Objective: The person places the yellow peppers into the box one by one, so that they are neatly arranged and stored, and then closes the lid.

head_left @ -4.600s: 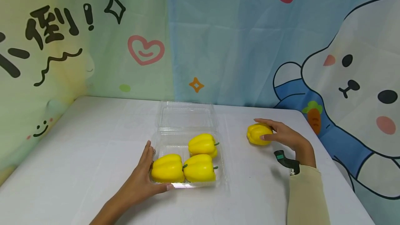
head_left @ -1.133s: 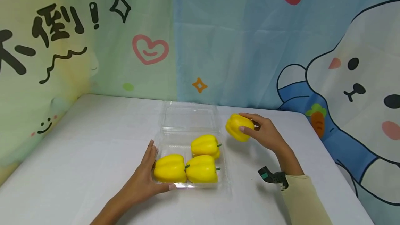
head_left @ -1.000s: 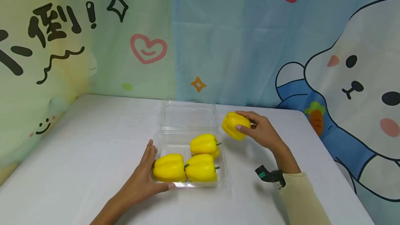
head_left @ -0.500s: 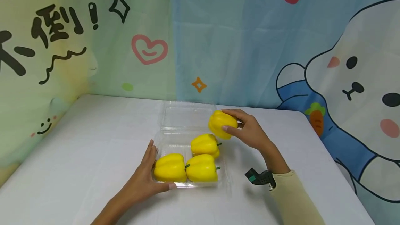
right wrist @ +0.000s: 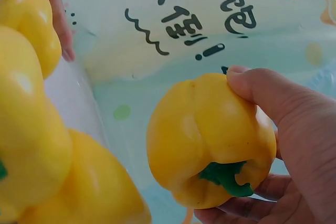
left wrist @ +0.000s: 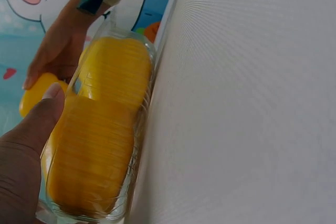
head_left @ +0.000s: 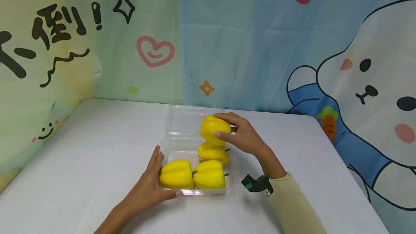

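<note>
In the head view, my right hand [head_left: 243, 134] grips a yellow bell pepper [head_left: 210, 127] above the back of a clear plastic clamshell box [head_left: 180, 155]. Its green stem [right wrist: 226, 176] faces my palm in the right wrist view. Three more yellow bell peppers lie inside: a front-left pepper [head_left: 176, 174], a front-right pepper [head_left: 209, 175] and a back-right pepper [head_left: 212, 152], which the held one partly overlaps in view. My left hand [head_left: 151, 183] rests against the box's front left corner, fingers extended along the side and thumb along the front.
The box's clear lid [head_left: 183, 120] lies folded back toward the rear edge of the white table [head_left: 97, 147]. Behind stands a printed cloth backdrop [head_left: 243, 46]. A black wrist mount [head_left: 256, 183] sticks out from my right wrist.
My right hand has lifted the bell pepper off the table at the right and carried it left over the back of the box. My left hand stays at the box.
</note>
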{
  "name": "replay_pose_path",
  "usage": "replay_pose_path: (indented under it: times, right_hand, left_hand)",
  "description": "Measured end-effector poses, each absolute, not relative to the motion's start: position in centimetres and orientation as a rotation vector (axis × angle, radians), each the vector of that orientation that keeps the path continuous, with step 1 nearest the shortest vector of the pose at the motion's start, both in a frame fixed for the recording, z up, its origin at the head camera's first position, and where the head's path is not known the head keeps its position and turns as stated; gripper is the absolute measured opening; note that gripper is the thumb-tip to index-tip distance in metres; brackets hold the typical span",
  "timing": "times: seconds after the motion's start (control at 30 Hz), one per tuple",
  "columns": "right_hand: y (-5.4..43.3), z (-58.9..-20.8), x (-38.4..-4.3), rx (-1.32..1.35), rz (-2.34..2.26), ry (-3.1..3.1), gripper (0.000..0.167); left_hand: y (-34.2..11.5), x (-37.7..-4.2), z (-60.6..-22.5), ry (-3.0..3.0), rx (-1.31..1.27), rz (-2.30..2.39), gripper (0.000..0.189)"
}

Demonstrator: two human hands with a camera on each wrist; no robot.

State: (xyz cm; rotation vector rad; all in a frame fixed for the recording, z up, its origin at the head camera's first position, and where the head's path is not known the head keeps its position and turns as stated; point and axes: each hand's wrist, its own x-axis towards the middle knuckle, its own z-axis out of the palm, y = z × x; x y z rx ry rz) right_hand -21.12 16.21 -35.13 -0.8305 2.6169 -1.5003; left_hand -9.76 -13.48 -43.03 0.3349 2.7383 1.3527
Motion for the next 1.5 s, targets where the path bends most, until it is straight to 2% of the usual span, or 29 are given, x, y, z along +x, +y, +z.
replay_pose_path:
  times: [0.6,0.87,1.03,1.5]
  right_hand:
    - [12.8,-35.4,-20.9,-0.941,-1.47,2.517,0.051]
    - [11.6,-35.4,-20.9,-0.957,-1.402,2.5,0.061]
    - [10.6,-35.4,-21.0,-0.99,-1.352,2.494,0.061]
    - [8.7,-36.4,-21.0,-0.939,-1.151,2.498,0.061]
  left_hand:
    - [-13.5,-9.8,-42.9,2.725,0.341,1.365,0.13]
    - [-13.5,-9.8,-42.9,2.738,0.342,1.352,0.13]
    - [-13.5,-9.9,-43.0,2.747,0.343,1.347,0.131]
    - [-13.5,-10.0,-43.1,2.737,0.328,1.349,0.132]
